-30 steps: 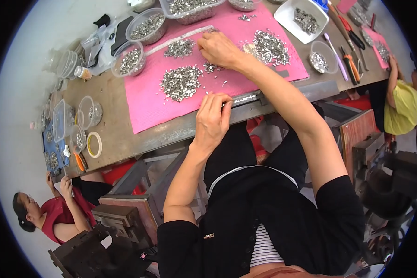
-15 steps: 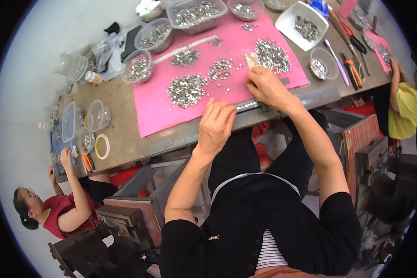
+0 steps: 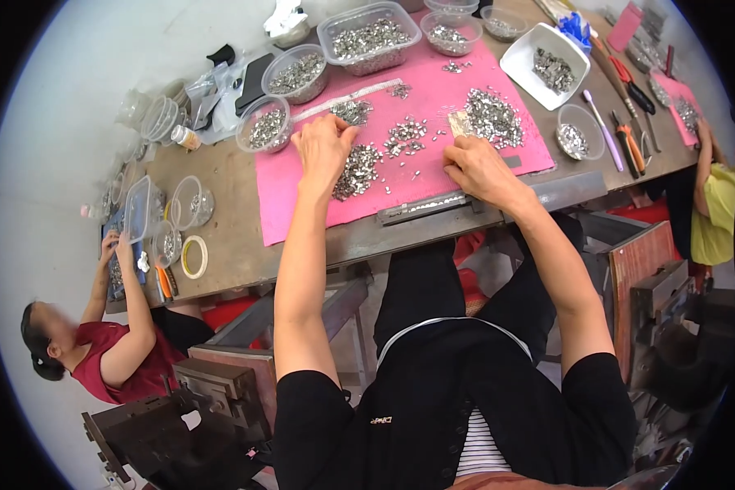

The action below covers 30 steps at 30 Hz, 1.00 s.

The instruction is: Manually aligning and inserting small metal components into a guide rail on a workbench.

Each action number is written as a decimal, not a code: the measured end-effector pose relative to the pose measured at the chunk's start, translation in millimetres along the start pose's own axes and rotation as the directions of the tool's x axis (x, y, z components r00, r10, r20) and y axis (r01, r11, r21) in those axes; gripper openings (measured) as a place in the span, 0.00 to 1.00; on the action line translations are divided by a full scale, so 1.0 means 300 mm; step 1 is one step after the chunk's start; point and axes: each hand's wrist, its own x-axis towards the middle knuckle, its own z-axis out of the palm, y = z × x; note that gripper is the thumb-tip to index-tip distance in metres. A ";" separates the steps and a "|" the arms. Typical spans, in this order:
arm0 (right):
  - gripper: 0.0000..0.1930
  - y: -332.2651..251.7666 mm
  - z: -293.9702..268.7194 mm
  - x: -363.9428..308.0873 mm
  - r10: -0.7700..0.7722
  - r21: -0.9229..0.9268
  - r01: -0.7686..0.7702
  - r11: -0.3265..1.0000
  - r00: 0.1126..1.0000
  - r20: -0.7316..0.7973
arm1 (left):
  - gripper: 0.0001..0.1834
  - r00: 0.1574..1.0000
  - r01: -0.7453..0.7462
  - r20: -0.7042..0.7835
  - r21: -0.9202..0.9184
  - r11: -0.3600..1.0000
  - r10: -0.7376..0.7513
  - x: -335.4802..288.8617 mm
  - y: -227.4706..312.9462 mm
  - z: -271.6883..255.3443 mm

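Note:
My left hand is over the left side of the pink mat, its fingertips bent together at the edge of a small pile of silver metal pieces. Whatever they pinch is too small to make out. Below it, a larger pile is partly covered by the hand. On the right, my right hand has its fingers curled beside a tan flat piece and a big pile; its grip is hidden. A dark metal bar with a row of shiny pieces lies along the mat's near edge.
Clear tubs of metal pieces line the mat's far side. To the right stand a white tray, a small tub, a purple toothbrush and orange-handled pliers. A tape roll lies left. Other people sit at both ends.
My left hand has moved away from the metal bar, up and left to the small pile. My right hand has shifted slightly toward me, still near the big pile. The view has shifted a little.

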 end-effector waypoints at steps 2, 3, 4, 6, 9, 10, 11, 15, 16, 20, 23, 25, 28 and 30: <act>0.06 0.001 0.004 -0.003 -0.064 -0.019 0.062 0.998 0.993 -0.097 | 0.12 0.990 0.069 0.123 0.029 0.997 -0.072 0.023 -0.001 0.018; 0.06 0.000 0.005 -0.009 -0.055 -0.019 0.054 0.998 0.994 -0.092 | 0.11 0.984 0.094 0.152 0.024 0.995 -0.097 0.026 0.012 0.010; 0.05 0.001 0.004 -0.011 -0.052 -0.011 0.051 0.999 0.994 -0.095 | 0.12 0.992 0.050 0.112 0.038 0.998 -0.054 0.026 -0.002 0.024; 0.05 0.000 -0.004 -0.015 -0.013 0.109 0.024 0.994 0.995 -0.101 | 0.12 0.998 0.003 0.059 0.060 0.998 -0.007 0.024 -0.019 0.043; 0.05 -0.082 -0.053 -0.053 0.225 0.462 -0.193 0.866 0.974 -0.016 | 0.10 0.998 -0.060 0.022 0.149 0.987 0.058 0.019 -0.028 0.046; 0.06 -0.092 -0.054 -0.076 0.207 0.467 -0.168 0.868 0.978 -0.033 | 0.09 0.995 -0.100 0.011 0.173 0.980 0.099 0.015 -0.039 0.054; 0.06 -0.100 -0.040 -0.097 0.172 0.434 -0.121 0.893 0.982 -0.080 | 0.09 0.990 -0.138 0.001 0.198 0.970 0.141 0.011 -0.050 0.060; 0.05 -0.120 0.016 -0.150 0.094 0.409 -0.010 0.913 0.978 -0.186 | 0.07 0.975 -0.213 -0.009 0.239 0.947 0.221 0.016 -0.058 0.071; 0.05 -0.124 0.025 -0.154 0.059 0.381 0.036 0.924 0.970 -0.235 | 0.07 0.975 -0.212 -0.007 0.236 0.948 0.220 0.016 -0.058 0.074; 0.07 -0.132 0.049 -0.157 0.010 0.322 0.082 0.943 0.961 -0.275 | 0.07 0.970 -0.233 -0.021 0.210 0.949 0.243 0.024 -0.065 0.077; 0.07 -0.137 0.058 -0.157 -0.014 0.263 0.089 0.961 0.962 -0.274 | 0.07 0.966 -0.249 -0.017 0.198 0.948 0.257 0.022 -0.071 0.070; 0.08 -0.139 0.061 -0.158 -0.024 0.240 0.094 0.966 0.960 -0.278 | 0.07 0.966 -0.252 -0.008 0.187 0.949 0.258 0.021 -0.075 0.067; 0.08 -0.140 0.066 -0.159 -0.042 0.183 0.098 0.978 0.956 -0.292 | 0.06 0.967 -0.251 0.007 0.167 0.953 0.254 0.017 -0.071 0.067; 0.08 -0.144 0.066 -0.159 -0.052 0.147 0.100 0.984 0.952 -0.301 | 0.06 0.968 -0.245 -0.007 0.187 0.951 0.250 0.018 -0.066 0.069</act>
